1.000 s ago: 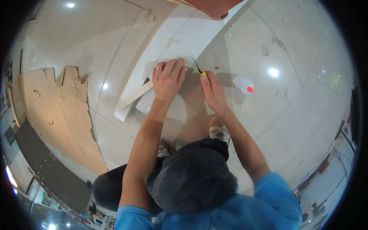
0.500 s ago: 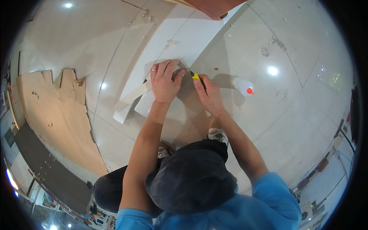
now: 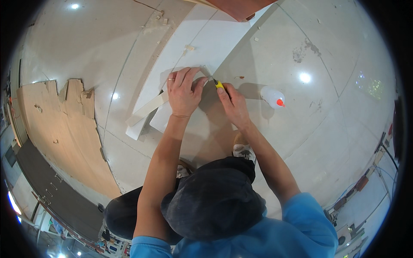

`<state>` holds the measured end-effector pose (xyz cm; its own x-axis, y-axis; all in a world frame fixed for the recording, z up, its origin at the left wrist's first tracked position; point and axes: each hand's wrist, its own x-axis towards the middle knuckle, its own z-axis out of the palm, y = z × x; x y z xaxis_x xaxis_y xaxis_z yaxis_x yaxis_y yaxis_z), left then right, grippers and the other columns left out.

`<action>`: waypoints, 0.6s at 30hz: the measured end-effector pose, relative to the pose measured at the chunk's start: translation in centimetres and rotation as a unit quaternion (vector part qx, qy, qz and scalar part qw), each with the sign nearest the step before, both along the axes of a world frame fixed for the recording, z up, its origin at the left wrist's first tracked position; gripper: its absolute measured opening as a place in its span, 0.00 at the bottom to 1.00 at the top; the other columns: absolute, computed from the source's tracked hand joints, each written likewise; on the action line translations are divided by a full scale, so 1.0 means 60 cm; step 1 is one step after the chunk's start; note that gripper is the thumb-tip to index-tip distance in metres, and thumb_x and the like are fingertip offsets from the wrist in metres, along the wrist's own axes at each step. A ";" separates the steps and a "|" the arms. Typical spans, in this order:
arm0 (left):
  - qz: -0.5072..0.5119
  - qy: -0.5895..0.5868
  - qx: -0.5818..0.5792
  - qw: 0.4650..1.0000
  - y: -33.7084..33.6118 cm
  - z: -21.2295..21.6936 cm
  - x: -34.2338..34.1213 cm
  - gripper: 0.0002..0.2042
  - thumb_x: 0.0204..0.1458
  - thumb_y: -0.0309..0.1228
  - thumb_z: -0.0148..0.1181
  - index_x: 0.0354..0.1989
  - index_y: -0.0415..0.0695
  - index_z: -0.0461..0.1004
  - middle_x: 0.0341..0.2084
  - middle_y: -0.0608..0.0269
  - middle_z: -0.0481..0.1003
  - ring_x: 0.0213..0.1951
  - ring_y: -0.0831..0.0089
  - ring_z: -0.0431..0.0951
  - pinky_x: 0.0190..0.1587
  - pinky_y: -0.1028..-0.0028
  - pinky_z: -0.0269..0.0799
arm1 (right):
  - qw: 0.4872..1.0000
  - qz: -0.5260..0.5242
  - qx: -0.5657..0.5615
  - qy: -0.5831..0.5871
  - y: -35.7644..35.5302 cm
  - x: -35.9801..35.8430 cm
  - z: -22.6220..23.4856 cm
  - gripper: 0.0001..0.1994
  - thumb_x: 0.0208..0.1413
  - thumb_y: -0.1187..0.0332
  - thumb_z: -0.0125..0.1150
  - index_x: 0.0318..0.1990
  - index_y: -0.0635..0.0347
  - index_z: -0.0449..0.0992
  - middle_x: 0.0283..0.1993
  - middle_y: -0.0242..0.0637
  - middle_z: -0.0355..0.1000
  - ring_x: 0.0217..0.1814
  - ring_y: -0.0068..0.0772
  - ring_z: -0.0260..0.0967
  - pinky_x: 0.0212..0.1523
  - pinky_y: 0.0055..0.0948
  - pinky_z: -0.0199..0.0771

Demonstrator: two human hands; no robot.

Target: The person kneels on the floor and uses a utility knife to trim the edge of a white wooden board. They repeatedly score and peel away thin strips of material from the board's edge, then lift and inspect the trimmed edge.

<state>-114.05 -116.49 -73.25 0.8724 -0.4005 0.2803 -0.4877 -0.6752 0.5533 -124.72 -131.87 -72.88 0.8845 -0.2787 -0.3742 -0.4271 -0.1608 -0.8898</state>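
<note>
My left hand [image 3: 184, 92] presses flat, fingers spread, on the white foam board [image 3: 189, 51] lying on the floor; my right hand [image 3: 232, 103] grips a yellow utility knife [image 3: 218, 84]. The board looks light, stiff and brittle: best held flat near the cut.

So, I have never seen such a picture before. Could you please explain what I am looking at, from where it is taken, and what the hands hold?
There is no machine here, only a person working with bare hands. The round, bent picture comes from a wide fisheye camera worn on the person's head, looking down, so you see their dark hat and both forearms from above. The person crouches on a pale tiled floor. The left hand presses flat on a white board lying on the floor. The right hand holds a small yellow-handled knife at the board's edge. Beside it lies a white squeeze bottle with a red tip. On the left is a broken sheet of brown plywood.
</note>
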 end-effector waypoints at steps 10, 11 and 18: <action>-0.002 0.003 0.007 1.000 0.000 0.001 0.000 0.17 0.50 0.36 0.76 0.47 0.48 0.81 0.44 0.65 0.80 0.48 0.62 0.79 0.54 0.61 0.68 | 1.000 0.004 -0.005 -0.003 0.000 0.001 0.002 0.19 0.74 0.54 0.53 0.50 0.65 0.75 0.25 0.44 0.72 0.26 0.42 0.71 0.30 0.38 0.68; -0.002 0.005 0.008 1.000 0.000 0.002 0.000 0.17 0.50 0.36 0.76 0.47 0.48 0.81 0.44 0.65 0.80 0.48 0.62 0.79 0.54 0.61 0.68 | 1.000 0.003 -0.005 -0.005 0.000 0.001 0.002 0.19 0.74 0.54 0.53 0.50 0.65 0.75 0.25 0.44 0.72 0.26 0.42 0.71 0.30 0.38 0.68; -0.006 0.007 0.011 1.000 0.001 0.001 0.001 0.17 0.51 0.36 0.76 0.48 0.48 0.80 0.45 0.65 0.79 0.48 0.62 0.78 0.54 0.61 0.68 | 1.000 0.002 -0.012 -0.007 0.002 -0.001 -0.003 0.18 0.74 0.55 0.53 0.50 0.65 0.76 0.26 0.44 0.73 0.27 0.43 0.72 0.31 0.39 0.68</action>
<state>-113.98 -116.43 -73.17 0.8715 -0.4166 0.2587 -0.4877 -0.6811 0.5461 -124.77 -131.73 -73.05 0.8901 -0.2846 -0.3560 -0.4150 -0.1830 -0.8912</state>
